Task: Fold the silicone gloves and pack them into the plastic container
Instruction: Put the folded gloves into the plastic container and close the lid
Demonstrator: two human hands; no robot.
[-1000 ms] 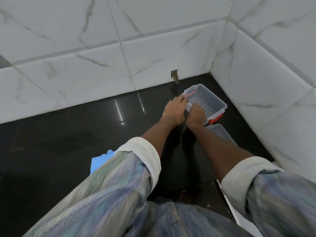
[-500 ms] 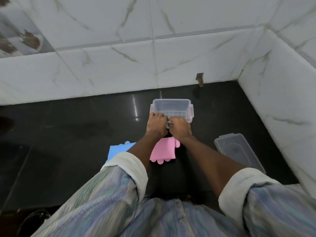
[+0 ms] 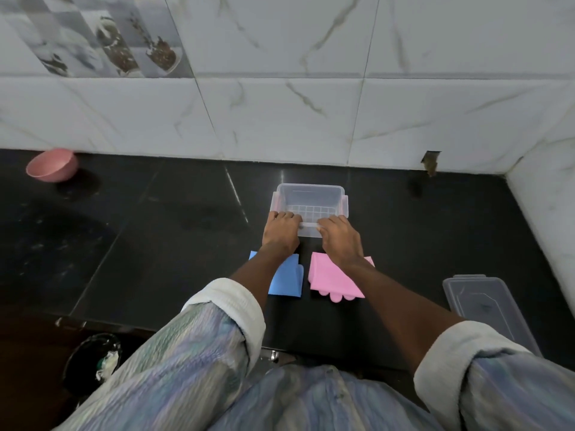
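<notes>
A clear plastic container stands open and empty on the black counter, near the tiled back wall. My left hand grips the left part of its near rim, and my right hand grips the right part. Just in front of the container lie two folded silicone gloves, side by side: a blue glove under my left forearm and a pink glove under my right wrist, its fingertips pointing toward me.
The container's clear lid lies flat at the right, near the counter's front edge. A pink bowl sits far left by the wall. A dark bin stands below the counter edge. Tiled walls close the back and right.
Both hands have carried the container from the right back corner to the middle of the counter, behind the gloves. The view has swung left, bringing both gloves and the pink bowl into sight.
</notes>
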